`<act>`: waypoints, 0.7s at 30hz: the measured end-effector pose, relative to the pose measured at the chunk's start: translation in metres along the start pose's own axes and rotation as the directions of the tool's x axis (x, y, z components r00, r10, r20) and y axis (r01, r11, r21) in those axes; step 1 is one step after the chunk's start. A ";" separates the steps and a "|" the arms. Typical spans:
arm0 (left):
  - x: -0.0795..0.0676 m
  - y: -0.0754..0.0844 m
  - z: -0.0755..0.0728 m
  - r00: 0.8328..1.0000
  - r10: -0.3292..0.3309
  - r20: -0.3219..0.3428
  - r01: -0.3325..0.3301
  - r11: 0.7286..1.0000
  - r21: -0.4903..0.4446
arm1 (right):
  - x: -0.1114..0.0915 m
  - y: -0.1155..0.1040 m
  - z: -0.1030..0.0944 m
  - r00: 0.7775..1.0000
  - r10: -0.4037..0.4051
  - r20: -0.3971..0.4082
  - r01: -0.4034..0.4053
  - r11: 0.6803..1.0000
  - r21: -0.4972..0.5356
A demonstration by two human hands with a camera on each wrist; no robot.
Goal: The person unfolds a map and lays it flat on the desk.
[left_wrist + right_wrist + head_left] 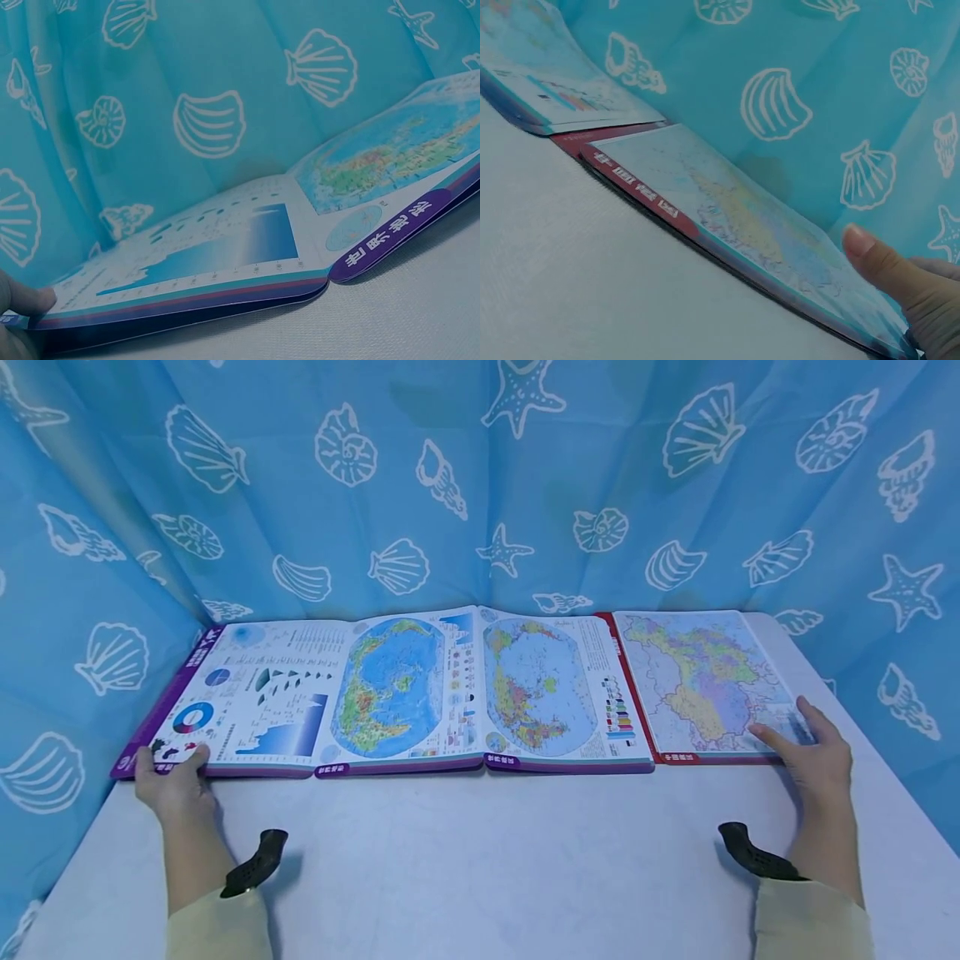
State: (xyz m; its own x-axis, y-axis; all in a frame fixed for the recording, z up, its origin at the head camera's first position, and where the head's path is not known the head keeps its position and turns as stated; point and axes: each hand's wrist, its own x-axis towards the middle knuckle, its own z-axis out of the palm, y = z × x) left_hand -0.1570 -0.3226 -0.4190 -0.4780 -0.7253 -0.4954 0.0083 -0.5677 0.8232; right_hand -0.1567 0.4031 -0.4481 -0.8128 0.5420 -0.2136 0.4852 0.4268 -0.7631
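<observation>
A purple-edged fold-out map [390, 685] lies spread across the back of the table, with charts on its left panel and world maps on the two others. My left hand [178, 789] pinches its near left corner; in the left wrist view the thumb [34, 300] is on top and the edge stands slightly raised. To the right lies a red-edged map [705, 685] of China, its left side partly under the purple-edged one. My right hand [821, 768] is at its near right corner, the thumb [866, 251] extended over the sheet and the fingers along the right edge.
The white table [495, 852] extends in front of the maps. Right behind them hangs a blue curtain [465, 527] printed with white shells and starfish. Black curved wrist mounts [257, 862] stick out from both beige sleeves [813, 918].
</observation>
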 end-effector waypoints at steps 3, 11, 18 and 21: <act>-0.001 0.000 -0.001 1.000 0.004 0.001 -0.004 1.000 -0.002 | 0.002 0.002 0.003 0.999 -0.037 0.013 0.038 0.994 -0.099; -0.003 0.000 -0.002 1.000 0.001 -0.006 0.000 1.000 0.021 | 0.008 0.004 0.006 0.985 -0.160 0.058 0.169 0.897 -0.409; -0.004 0.000 -0.002 1.000 0.006 0.000 -0.006 0.999 0.035 | 0.008 0.006 0.000 0.984 -0.147 0.099 0.176 0.872 -0.457; -0.003 0.000 -0.001 1.000 0.008 0.002 -0.008 0.999 0.035 | 0.008 0.005 -0.004 0.989 -0.103 0.102 0.139 0.877 -0.461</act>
State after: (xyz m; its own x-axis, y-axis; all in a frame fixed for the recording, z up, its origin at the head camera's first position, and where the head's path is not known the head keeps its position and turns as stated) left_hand -0.1541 -0.3208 -0.4175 -0.4795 -0.7290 -0.4884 -0.0189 -0.5479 0.8363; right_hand -0.1592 0.4122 -0.4515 -0.8870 0.4187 -0.1947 0.4612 0.7828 -0.4178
